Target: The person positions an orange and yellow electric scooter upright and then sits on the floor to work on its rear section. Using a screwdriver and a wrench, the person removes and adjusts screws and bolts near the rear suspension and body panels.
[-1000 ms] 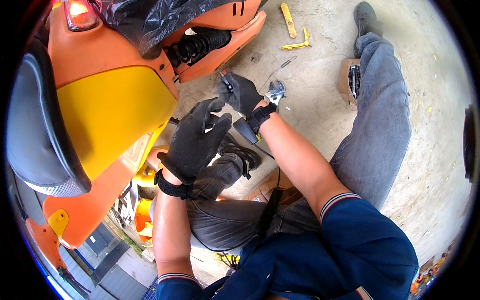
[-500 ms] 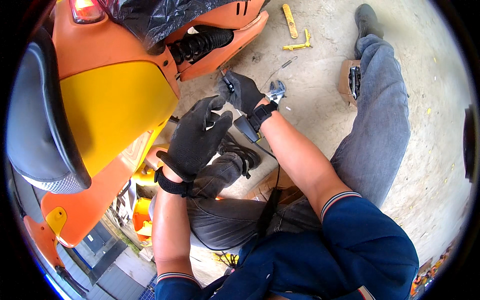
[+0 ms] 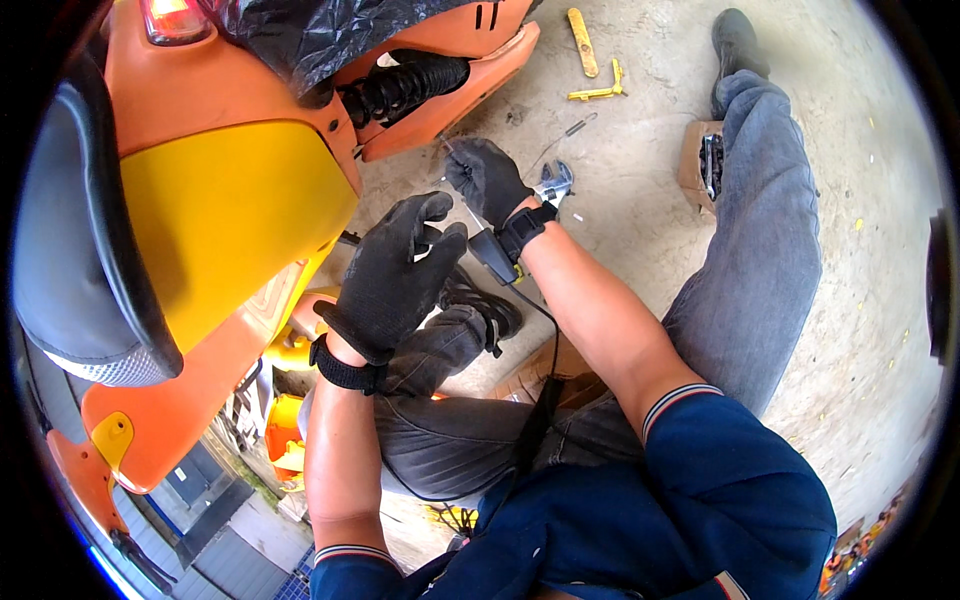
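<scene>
A gloved right hand (image 3: 487,181) curls inward, concealing anything in its grip, while its wrist blocks part of an adjustable wrench (image 3: 557,180). A trouser leg (image 3: 752,235) obscures one side of a cardboard box (image 3: 691,168); orange clutter (image 3: 843,564) at lower right is too small to identify.

Wrench (image 3: 553,186): one
Gloved hands (image 3: 385,280) (image 3: 487,182): two, left of wrench
Yellow pieces (image 3: 582,43) (image 3: 597,94): two, above wrench
Small spring (image 3: 576,127): one, above wrench
Box (image 3: 690,168): one, right of wrench
</scene>
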A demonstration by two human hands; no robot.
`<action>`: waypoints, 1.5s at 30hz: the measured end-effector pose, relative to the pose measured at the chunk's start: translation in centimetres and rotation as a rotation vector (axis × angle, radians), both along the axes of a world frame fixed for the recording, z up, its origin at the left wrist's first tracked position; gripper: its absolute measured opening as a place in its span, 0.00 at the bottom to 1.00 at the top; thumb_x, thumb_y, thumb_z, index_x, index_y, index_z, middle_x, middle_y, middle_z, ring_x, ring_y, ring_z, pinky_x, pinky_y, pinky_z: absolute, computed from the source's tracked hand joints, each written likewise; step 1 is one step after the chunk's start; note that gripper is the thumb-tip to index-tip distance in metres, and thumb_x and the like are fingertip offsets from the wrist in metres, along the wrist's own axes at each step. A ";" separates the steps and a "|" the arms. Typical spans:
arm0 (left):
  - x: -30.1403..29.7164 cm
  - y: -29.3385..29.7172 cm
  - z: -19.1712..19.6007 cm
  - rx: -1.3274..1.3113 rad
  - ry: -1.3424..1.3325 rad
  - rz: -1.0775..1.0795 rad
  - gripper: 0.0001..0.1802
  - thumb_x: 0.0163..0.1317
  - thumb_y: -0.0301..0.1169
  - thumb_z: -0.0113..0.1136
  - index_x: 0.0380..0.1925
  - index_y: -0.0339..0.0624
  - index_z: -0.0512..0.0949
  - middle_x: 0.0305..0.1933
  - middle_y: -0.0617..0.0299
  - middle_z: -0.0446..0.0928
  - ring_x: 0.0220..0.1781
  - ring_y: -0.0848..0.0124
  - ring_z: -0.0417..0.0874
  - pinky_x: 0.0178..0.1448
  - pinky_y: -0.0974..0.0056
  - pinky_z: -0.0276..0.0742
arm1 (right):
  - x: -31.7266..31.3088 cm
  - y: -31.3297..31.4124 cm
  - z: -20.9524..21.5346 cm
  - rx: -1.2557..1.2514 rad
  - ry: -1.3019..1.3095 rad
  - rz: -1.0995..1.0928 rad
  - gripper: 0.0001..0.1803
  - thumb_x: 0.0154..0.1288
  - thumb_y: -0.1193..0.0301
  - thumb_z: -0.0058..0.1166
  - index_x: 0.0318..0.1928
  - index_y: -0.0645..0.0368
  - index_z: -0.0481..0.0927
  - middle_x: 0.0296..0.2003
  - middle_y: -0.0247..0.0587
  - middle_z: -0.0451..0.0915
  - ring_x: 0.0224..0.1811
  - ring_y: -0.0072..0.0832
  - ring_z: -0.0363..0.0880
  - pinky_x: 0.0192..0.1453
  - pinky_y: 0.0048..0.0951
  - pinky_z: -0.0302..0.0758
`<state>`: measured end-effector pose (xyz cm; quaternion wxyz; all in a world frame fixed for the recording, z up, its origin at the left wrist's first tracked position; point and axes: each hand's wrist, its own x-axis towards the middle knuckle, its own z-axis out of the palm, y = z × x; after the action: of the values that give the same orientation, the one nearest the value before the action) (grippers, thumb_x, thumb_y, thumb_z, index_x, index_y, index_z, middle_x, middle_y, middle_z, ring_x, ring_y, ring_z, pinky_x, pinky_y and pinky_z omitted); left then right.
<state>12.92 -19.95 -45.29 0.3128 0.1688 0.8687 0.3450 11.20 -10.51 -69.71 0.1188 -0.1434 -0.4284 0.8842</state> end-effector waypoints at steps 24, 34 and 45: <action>0.1 -0.2 -0.3 -0.008 -0.001 -0.040 0.19 0.64 0.35 0.58 0.52 0.38 0.73 0.37 0.65 0.76 0.35 0.81 0.73 0.37 0.74 0.71 | 0.7 2.1 -2.7 -0.526 -0.099 0.239 0.14 0.67 0.74 0.48 0.52 0.59 0.73 0.40 0.35 0.78 0.38 0.24 0.76 0.47 0.26 0.76; -0.5 -0.5 -1.5 -0.044 0.230 0.008 0.23 0.63 0.33 0.60 0.55 0.37 0.70 0.40 0.59 0.78 0.32 0.78 0.74 0.34 0.71 0.72 | 2.1 3.9 -2.4 0.408 0.394 0.335 0.16 0.62 0.76 0.54 0.51 0.62 0.76 0.45 0.38 0.79 0.46 0.27 0.79 0.48 0.28 0.78; -1.3 -0.5 -1.2 -0.127 0.414 0.094 0.12 0.59 0.31 0.60 0.40 0.36 0.77 0.30 0.50 0.80 0.29 0.58 0.81 0.35 0.62 0.74 | 1.0 4.6 9.3 -0.284 0.141 0.862 0.11 0.66 0.65 0.53 0.44 0.57 0.78 0.32 0.30 0.79 0.29 0.14 0.73 0.30 0.15 0.69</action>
<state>11.58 -20.47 -46.49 0.1214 0.1753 0.9412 0.2620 12.23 -5.93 -60.38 -0.2517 0.0936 -0.3145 0.9105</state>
